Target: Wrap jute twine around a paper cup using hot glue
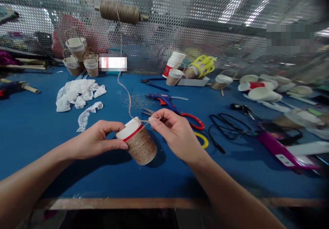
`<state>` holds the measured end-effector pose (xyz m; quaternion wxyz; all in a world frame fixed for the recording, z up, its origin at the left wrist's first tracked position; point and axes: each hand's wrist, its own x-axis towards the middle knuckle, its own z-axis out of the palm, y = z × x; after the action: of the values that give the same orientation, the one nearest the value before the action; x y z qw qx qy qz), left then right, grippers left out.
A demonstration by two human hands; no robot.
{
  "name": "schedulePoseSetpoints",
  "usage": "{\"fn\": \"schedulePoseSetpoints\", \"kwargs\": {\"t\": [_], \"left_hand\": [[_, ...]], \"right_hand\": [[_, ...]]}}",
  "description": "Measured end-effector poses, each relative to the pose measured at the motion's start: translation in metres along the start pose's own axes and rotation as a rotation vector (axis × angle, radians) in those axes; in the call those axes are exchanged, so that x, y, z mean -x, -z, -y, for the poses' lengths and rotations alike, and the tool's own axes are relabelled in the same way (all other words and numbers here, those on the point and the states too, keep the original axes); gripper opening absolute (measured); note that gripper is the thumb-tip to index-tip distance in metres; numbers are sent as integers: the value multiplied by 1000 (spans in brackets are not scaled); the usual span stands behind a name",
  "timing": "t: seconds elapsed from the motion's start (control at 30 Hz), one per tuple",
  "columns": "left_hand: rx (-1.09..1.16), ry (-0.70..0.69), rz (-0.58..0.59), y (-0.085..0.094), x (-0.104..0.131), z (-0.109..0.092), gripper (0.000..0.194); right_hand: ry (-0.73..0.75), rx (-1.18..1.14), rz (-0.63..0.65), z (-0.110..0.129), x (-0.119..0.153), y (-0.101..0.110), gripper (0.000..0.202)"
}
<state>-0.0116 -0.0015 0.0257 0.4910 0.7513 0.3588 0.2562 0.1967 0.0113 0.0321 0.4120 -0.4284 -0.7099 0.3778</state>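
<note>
Brown twine point(129, 98), head view: one strand drops from a spool point(119, 12) mounted before the perforated metal panel point(159, 33) and runs to the work between the two hands. The wrapped cup point(142, 146) is above the near half of the blue tabletop point(102, 182), tilted, its long axis running from the open rim at upper left to the base at lower right. Whether the base touches the tabletop cannot be determined.

Left hand point(100, 139): partly closed, gripping the cup by its rim, thumb outside below the red band point(134, 133), remaining fingers partly hidden. Right hand point(176, 129): thumb and forefinger closed in a pinch on the twine, just beyond and right of the rim. A short length spans from this pinch to the upper edge of the winding, beside the red band.

Governing relation: the cup lies left of and nearer the wearer than the right fingertips; the left hand is at the rim, the right hand nearer the winding's free edge. Scissors point(196, 120) and a glue gun point(164, 100) lie beyond the right hand.
</note>
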Motion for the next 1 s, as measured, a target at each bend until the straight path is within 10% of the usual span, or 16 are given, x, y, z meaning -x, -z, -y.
{"fn": "schedulePoseSetpoints", "kwargs": {"t": [1.0], "left_hand": [[54, -125, 22, 4, 2, 0, 3]], "right_hand": [[-87, -24, 29, -5, -1, -5, 16]]}}
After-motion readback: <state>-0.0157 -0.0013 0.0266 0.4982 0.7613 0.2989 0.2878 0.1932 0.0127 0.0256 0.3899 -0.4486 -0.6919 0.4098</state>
